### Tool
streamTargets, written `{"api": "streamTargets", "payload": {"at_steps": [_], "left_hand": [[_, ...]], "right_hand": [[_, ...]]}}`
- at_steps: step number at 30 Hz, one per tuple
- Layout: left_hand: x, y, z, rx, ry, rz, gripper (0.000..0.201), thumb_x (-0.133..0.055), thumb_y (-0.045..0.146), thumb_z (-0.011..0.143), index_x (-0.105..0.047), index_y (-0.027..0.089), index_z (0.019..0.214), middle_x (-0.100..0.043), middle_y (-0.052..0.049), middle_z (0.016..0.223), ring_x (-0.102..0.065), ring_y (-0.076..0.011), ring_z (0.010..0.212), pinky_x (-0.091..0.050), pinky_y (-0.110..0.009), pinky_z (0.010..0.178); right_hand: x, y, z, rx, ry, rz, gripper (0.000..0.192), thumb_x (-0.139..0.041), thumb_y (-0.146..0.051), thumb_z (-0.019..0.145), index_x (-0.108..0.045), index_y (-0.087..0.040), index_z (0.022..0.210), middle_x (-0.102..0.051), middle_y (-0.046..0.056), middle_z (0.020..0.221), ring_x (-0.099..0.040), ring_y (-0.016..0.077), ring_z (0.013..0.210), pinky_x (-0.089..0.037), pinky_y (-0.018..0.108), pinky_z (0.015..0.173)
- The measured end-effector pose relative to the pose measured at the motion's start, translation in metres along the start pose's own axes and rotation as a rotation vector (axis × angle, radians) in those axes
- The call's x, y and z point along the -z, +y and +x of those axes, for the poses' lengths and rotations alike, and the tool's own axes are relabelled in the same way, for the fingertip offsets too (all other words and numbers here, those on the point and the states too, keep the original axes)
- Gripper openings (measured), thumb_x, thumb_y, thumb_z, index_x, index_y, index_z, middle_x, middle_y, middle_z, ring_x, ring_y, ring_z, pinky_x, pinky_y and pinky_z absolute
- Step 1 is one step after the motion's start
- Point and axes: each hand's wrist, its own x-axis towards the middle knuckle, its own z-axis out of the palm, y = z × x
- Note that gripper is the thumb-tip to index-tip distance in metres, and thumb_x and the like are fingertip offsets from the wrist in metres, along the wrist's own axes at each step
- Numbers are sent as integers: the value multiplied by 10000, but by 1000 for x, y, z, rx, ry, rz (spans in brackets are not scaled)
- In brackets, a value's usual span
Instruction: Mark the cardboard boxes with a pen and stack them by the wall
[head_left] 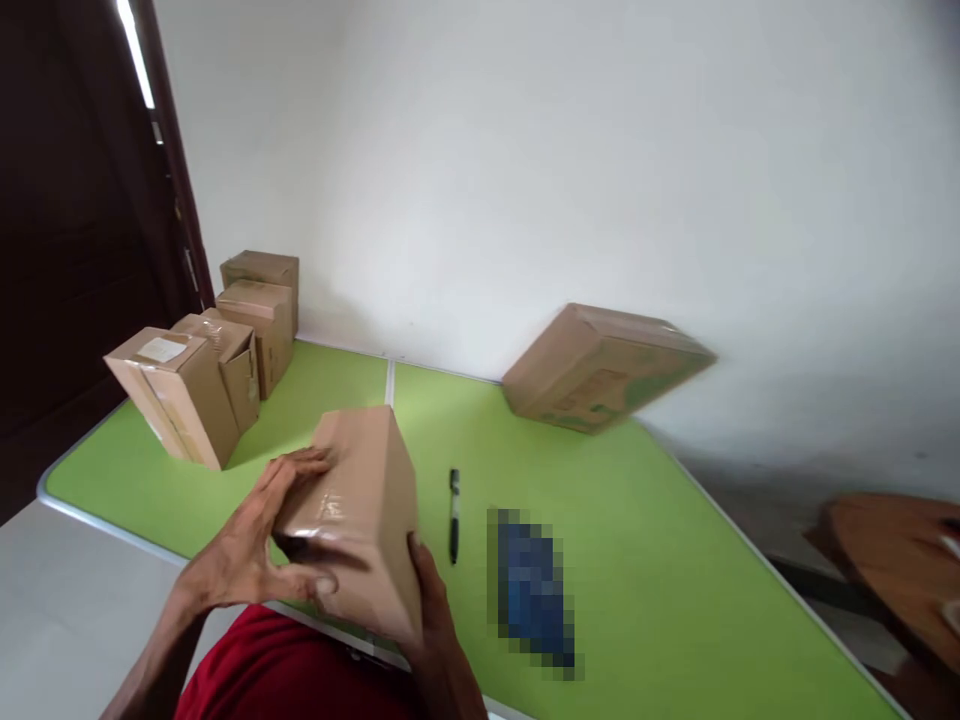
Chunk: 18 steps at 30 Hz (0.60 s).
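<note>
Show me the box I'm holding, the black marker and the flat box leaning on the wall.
held cardboard box (pixel 367 500), head view, taped top face.
black marker (pixel 454 515), head view, mid-barrel.
flat cardboard box (pixel 600 370), head view, broad printed face.

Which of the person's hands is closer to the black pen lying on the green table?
The right hand: it grips the cardboard box on the side facing the black pen. The left hand holds the box's far side.

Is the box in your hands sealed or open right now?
Sealed, as far as visible: glossy clear tape runs over the held box, and no flap stands up. The left hand and right hand grip its sides. Its underside is hidden.
</note>
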Motion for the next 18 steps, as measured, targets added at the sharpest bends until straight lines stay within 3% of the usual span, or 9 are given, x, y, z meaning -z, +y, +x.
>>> {"api": "streamTargets", "payload": {"at_steps": [2, 5, 9, 12, 15, 18], "left_hand": [[14, 0, -28, 125, -15, 28, 1066, -873, 780, 833, -521, 287, 1709, -539, -201, 1739, -500, -459, 1626, -437, -654, 1331], [17, -7, -64, 309, 92, 56, 968, -831, 784, 866, -601, 254, 1643, -620, -211, 1665, -630, -452, 1495, -593, -585, 1182], [15, -36, -99, 521, 439, 38, 783, -842, 804, 813, -779, 184, 1287, -809, -211, 1343, -766, -429, 1212, -670, -557, 1007], [36, -61, -115, 609, 638, -9, 818, -822, 916, 713, -758, 185, 1075, -843, -182, 1074, -797, -408, 1007, -692, -538, 876], [74, -79, -120, 554, 730, -56, 916, -847, 925, 665, -730, 197, 1208, -833, -178, 1152, -789, -424, 1146, -684, -539, 976], [103, -97, -124, 500, 801, -105, 973, -922, 845, 649, -690, 224, 1362, -795, -175, 1313, -712, -449, 1359, -617, -578, 1146]], "right_hand": [[-5, -7, -4, -6, 40, 89, 915, -762, -869, 835, -684, -217, 1472, -844, 160, 1172, -798, 429, 1161, -695, 559, 920], [-24, -22, -6, 255, -37, -101, 1201, -984, -617, 727, -418, -271, 1728, -723, 162, 1497, -715, 412, 1353, -667, 528, 1051], [-74, -26, 3, 636, -187, -523, 1352, -994, -398, 771, -174, -314, 1843, -347, 189, 1835, -395, 464, 1686, -475, 642, 1326], [-117, -15, 19, 748, -354, -722, 1457, -998, -345, 827, 20, -335, 1868, -158, 194, 1912, -236, 475, 1767, -372, 691, 1391], [-149, -2, 39, 734, -530, -792, 1362, -910, -314, 945, 95, -340, 1863, -86, 188, 1940, -154, 434, 1801, -327, 679, 1417], [-167, 4, 53, 657, -657, -835, 1265, -843, -216, 975, 47, -291, 1871, -102, 200, 1942, -132, 386, 1813, -293, 627, 1440]]}}
